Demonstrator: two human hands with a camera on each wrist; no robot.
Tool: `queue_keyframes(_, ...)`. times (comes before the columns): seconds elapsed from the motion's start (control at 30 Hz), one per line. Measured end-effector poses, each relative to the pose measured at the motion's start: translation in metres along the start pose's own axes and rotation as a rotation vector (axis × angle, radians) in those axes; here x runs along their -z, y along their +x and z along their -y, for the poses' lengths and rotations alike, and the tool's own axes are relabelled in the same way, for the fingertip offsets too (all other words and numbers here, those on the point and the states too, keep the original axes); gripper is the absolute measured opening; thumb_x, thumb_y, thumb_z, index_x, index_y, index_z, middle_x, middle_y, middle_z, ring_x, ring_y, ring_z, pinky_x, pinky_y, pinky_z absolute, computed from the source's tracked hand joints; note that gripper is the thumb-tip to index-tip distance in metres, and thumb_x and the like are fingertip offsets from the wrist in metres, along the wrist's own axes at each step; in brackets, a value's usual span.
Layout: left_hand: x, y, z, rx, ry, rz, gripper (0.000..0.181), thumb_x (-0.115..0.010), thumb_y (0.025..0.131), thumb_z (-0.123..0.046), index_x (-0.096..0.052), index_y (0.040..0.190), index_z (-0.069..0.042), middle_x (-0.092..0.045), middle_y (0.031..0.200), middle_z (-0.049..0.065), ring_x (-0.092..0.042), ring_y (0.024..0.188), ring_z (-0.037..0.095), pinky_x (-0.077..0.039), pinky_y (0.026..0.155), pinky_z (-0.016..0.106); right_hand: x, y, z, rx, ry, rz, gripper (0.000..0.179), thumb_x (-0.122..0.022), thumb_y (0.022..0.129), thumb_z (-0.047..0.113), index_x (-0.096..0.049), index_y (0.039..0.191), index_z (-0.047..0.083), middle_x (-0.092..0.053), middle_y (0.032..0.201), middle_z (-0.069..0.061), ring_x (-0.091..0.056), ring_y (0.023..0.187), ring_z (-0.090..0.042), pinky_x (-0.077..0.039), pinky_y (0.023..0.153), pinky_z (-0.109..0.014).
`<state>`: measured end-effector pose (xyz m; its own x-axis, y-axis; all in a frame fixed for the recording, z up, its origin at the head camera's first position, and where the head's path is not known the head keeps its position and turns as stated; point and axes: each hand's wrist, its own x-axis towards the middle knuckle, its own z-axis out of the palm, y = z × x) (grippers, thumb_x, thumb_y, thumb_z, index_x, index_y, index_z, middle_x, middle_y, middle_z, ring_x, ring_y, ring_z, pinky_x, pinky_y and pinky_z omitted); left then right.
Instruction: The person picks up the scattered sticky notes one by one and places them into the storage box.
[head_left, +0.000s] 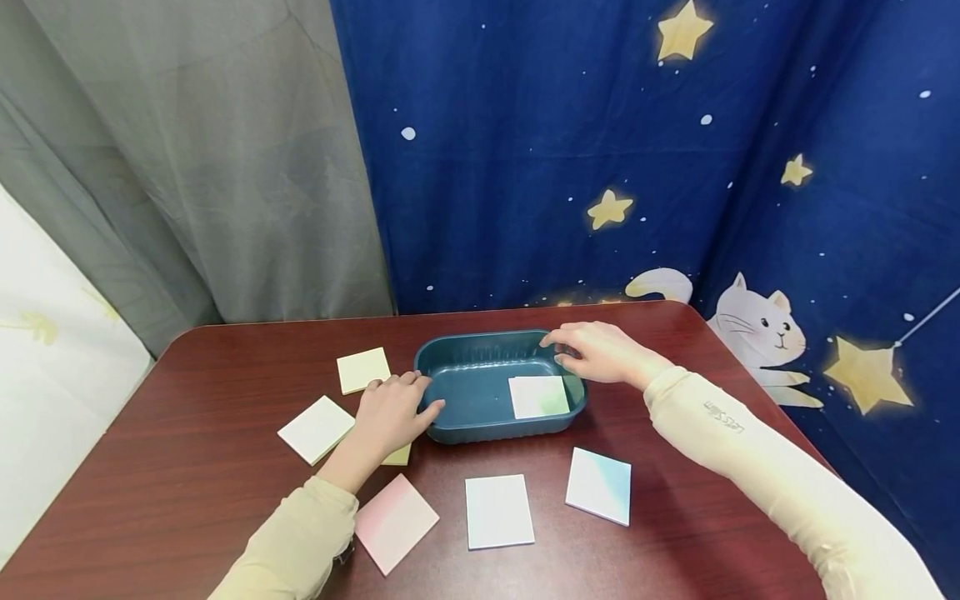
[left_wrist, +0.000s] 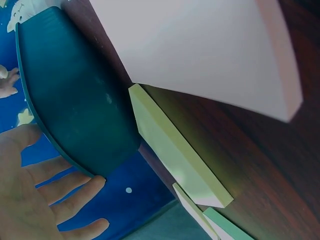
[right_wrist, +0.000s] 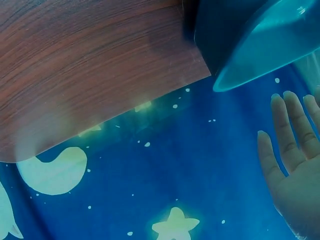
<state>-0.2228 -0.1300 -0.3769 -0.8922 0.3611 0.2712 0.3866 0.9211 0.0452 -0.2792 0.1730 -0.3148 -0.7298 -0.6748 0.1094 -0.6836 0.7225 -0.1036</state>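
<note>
Grey fabric curtain [head_left: 247,167] hangs at the left and dark-blue star-print curtain [head_left: 517,167] at the right, behind a reddish-brown wooden desk [head_left: 172,475]. Leftmost on it lies a white square pad [head_left: 316,429], then a pale-yellow square pad [head_left: 363,369]. Next comes the left hand [head_left: 393,410], fingers spread wide at the left rim of a dark-teal oblong plastic tray [head_left: 468,396]; whether they touch it I cannot tell. A yellow pad [head_left: 398,456] shows partly beside that wrist, with a pink square pad [head_left: 396,523] nearer the person. In front of the tray lies a whitish square pad [head_left: 498,511]. Inside, toward the right end, rests a white-and-green square pad [head_left: 538,396]. Above the right rim hangs the right hand [head_left: 600,352], relaxed and unclenched. Nearer the person lies a blue-and-white square pad [head_left: 598,485].
</note>
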Motion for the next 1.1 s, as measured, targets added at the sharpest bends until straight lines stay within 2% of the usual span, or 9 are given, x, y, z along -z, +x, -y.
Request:
queue_keyframes(0.2,0.0,0.0,0.0,-0.001,-0.002,0.0,0.044,-0.057,0.081,-0.041,-0.062,0.108,-0.006,-0.059,0.106,0.013,-0.057,0.09,0.029,-0.041,0.075,0.049,0.004,-0.009,-0.001,0.008,0.004,-0.03,0.027,-0.058,0.083,0.017,-0.06,0.11,0.014,-0.06,0.093,0.002,-0.056,0.071,-0.012,-0.043,0.063,-0.029)
queue_keyframes(0.43,0.0,0.0,0.0,0.0,0.001,0.012,0.045,-0.056,0.082,-0.042,-0.061,0.109,-0.006,-0.058,0.108,0.013,-0.056,0.092,0.028,-0.041,0.075,0.049,0.005,-0.021,-0.003,0.017,0.008,-0.103,0.026,-0.061,0.081,0.017,-0.062,0.107,0.014,-0.059,0.088,0.005,-0.055,0.075,-0.009,-0.044,0.063,-0.029)
queue_keyframes(0.6,0.0,0.0,0.0,0.002,-0.004,0.019,0.046,-0.055,0.082,-0.042,-0.061,0.11,-0.006,-0.057,0.11,0.013,-0.056,0.094,0.028,-0.041,0.076,0.049,0.003,-0.029,-0.005,0.019,0.009,-0.12,0.025,-0.061,0.081,0.016,-0.062,0.106,0.014,-0.059,0.087,0.005,-0.056,0.076,-0.009,-0.044,0.063,-0.03)
queue_keyframes(0.77,0.001,0.0,0.0,0.003,-0.01,0.017,0.046,-0.056,0.082,-0.042,-0.061,0.11,-0.006,-0.057,0.11,0.013,-0.056,0.094,0.028,-0.041,0.076,0.049,0.001,-0.034,-0.005,0.024,0.013,-0.139,0.024,-0.061,0.08,0.015,-0.063,0.104,0.014,-0.06,0.088,0.003,-0.055,0.074,-0.009,-0.044,0.063,-0.03)
queue_keyframes(1.1,0.002,0.0,-0.001,0.005,-0.017,0.011,0.044,-0.057,0.082,-0.04,-0.061,0.109,-0.005,-0.058,0.109,0.013,-0.056,0.093,0.029,-0.041,0.076,0.049,-0.004,-0.042,0.0,0.028,0.019,-0.172,0.024,-0.062,0.079,0.02,-0.064,0.103,0.016,-0.058,0.083,0.006,-0.051,0.067,-0.006,-0.042,0.057,-0.025)
